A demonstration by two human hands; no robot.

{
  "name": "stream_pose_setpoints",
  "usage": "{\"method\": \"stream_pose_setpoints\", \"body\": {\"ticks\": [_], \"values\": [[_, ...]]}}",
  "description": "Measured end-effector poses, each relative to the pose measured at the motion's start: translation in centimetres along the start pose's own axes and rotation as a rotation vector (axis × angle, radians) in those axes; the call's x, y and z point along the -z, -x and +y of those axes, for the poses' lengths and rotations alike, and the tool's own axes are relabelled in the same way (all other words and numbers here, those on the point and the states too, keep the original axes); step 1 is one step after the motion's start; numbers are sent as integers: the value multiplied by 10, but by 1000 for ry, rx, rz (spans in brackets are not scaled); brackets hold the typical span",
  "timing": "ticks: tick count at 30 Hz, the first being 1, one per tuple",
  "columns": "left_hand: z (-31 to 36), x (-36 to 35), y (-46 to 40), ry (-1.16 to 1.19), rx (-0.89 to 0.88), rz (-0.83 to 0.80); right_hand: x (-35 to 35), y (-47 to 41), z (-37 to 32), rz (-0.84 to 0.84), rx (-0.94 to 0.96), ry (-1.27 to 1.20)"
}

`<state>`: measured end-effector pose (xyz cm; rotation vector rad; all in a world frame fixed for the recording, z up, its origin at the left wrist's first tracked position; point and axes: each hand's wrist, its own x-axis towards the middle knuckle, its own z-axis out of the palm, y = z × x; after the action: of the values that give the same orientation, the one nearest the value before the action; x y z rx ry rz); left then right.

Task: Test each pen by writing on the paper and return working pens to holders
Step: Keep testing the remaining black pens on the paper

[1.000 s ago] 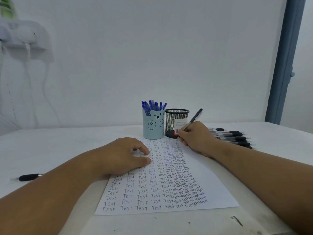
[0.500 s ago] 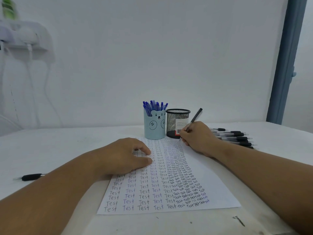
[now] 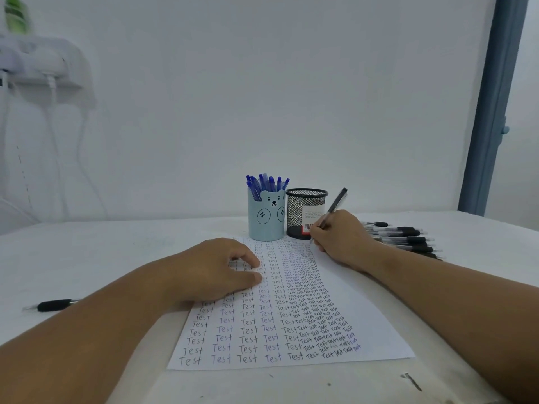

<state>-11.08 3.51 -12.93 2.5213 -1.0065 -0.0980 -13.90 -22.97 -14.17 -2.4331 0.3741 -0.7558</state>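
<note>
Beside the black wire-mesh holder (image 3: 306,212), the right hand (image 3: 339,239) pinches a black-capped pen (image 3: 335,203), tip on the written-over white paper (image 3: 376,325).
Left hand (image 3: 217,269), fingers loosely curled, pins the sheet; crowded writing near the holder could hide a faint mark.

left hand (image 3: 215,269) resting palm-down, fingers loosely curled, right hand (image 3: 341,239) in writing grip

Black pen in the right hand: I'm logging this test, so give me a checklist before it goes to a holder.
1. Right hand has a grip on the black pen: ok.
2. Tip on the paper: cannot tell, hand hides it.
3. Fresh mark visible: cannot tell.
4. Left hand steadies the paper: ok.
5. Mesh holder upright, open: ok.
6. Bear holder room: not ok, packed with blue pens.
</note>
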Motion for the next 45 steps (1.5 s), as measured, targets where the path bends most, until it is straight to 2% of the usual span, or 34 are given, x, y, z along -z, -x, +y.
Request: {"method": "stream_pose_setpoints", "body": {"ticks": [13, 15, 18, 19, 23, 28, 32, 37, 40, 45], "values": [[0, 0, 1, 3, 8, 2, -1, 0, -1, 46, 5, -12], [0, 1, 2, 17, 15, 12, -1, 2, -5, 94, 3, -118], [-2, 1, 2, 35, 8, 40, 5, 10, -17, 151, 9, -444], [-3, 1, 2, 55, 10, 56, 8, 13, -21, 154, 73, -431], [-7, 7, 4, 63, -4, 140, 15, 22, -33, 53, 307, -134], [-15, 23, 11, -7, 7, 200, 9, 35, -33, -144, 467, -71], [-17, 28, 19, -14, 45, 199, 11, 42, -33, -209, 529, 2], [-13, 32, 26, 40, 66, 146, 13, 44, -30, -203, 496, 63], [-13, 38, 29, 79, 92, 94, 17, 34, -25, -105, 461, 145], [-16, 43, 32, 69, 106, 24, 52, 16, -7, 66, 169, 191]]}}
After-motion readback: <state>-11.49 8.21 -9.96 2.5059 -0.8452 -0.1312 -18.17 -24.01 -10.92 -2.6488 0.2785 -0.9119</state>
